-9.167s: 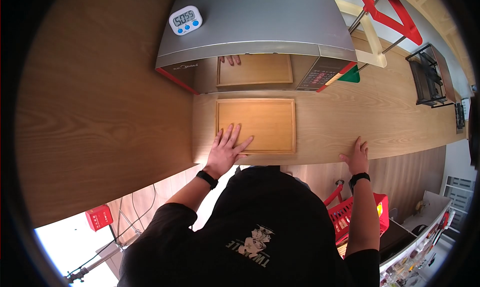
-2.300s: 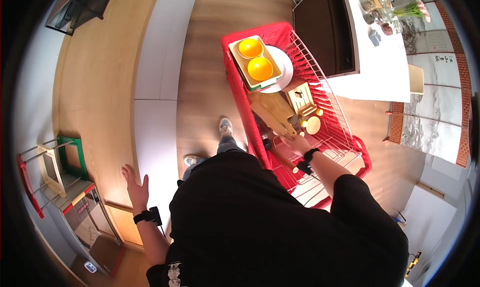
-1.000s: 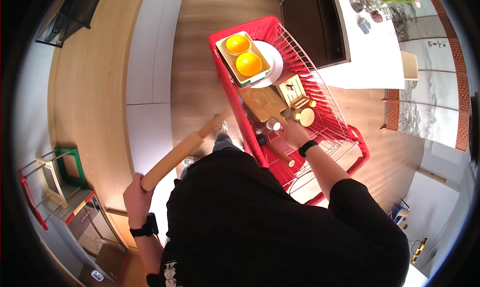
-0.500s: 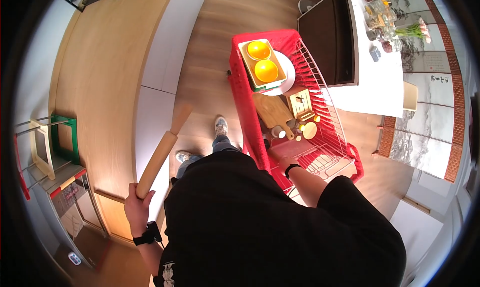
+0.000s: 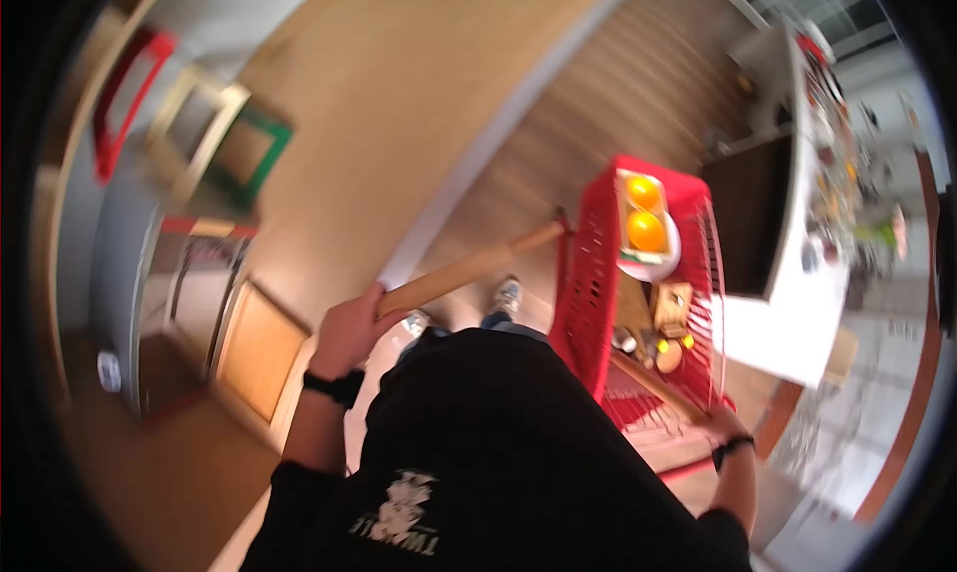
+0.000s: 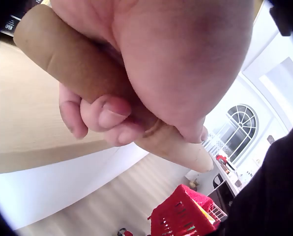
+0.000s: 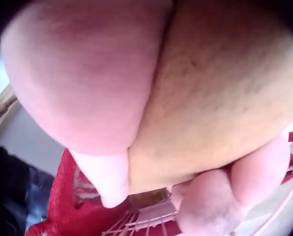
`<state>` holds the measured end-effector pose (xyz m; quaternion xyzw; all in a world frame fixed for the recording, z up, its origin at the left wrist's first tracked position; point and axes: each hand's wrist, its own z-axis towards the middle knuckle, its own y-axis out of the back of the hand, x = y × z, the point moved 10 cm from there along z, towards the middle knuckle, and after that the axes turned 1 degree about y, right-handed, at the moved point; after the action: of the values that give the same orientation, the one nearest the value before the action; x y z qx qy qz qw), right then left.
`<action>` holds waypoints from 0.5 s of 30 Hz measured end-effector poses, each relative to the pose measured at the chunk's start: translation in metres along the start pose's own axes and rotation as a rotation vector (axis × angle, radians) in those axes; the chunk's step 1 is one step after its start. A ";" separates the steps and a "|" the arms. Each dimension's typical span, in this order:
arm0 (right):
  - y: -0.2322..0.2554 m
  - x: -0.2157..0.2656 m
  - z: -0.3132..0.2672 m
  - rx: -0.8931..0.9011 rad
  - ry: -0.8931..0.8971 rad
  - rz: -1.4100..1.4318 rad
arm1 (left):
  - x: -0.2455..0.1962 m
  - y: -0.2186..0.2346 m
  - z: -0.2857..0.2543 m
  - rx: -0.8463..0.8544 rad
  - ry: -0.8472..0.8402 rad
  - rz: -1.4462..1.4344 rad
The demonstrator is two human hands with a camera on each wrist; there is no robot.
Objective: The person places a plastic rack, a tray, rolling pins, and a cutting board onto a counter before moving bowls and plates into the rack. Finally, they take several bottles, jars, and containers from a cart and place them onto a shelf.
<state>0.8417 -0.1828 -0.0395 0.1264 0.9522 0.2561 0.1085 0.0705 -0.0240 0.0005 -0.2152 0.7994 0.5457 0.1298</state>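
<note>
The left hand grips a rolling pin near one end, and its long side points at the red cart. The right hand grips a wooden stick slanting over the cart.

On the black shirt at the bottom of the head view, pale capitals run upside down beside a light printed figure: "TW" can be read at the right end and "LE" at the left, while the letters between are too blurred to make out. The display of the white timer at the lower left is too blurred to give its digits, and the dark marks on the pale folding screen at the right, like the small white print on the black panel in the upper left of the left wrist view, cannot be read.
</note>
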 end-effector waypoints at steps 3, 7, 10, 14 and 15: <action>0.038 -0.017 -0.070 -0.044 -0.110 0.434 | 0.017 0.011 -0.001 -0.006 -0.023 -0.032; 0.068 -0.043 -0.067 -0.405 -0.012 0.597 | 0.051 0.029 -0.020 -0.016 0.064 -0.107; 0.084 0.027 -0.060 -0.559 0.073 0.792 | 0.084 0.048 -0.049 -0.235 -0.004 -0.069; 0.099 0.105 -0.008 -0.661 0.328 0.795 | 0.156 0.065 -0.107 -0.380 0.143 -0.009; 0.103 0.131 0.000 -0.671 0.394 0.787 | 0.174 0.066 -0.124 -0.396 0.178 -0.004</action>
<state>0.7368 -0.0576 -0.0052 0.3807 0.7018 0.5853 -0.1414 -0.1106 -0.1536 0.0236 -0.2856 0.6845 0.6706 0.0148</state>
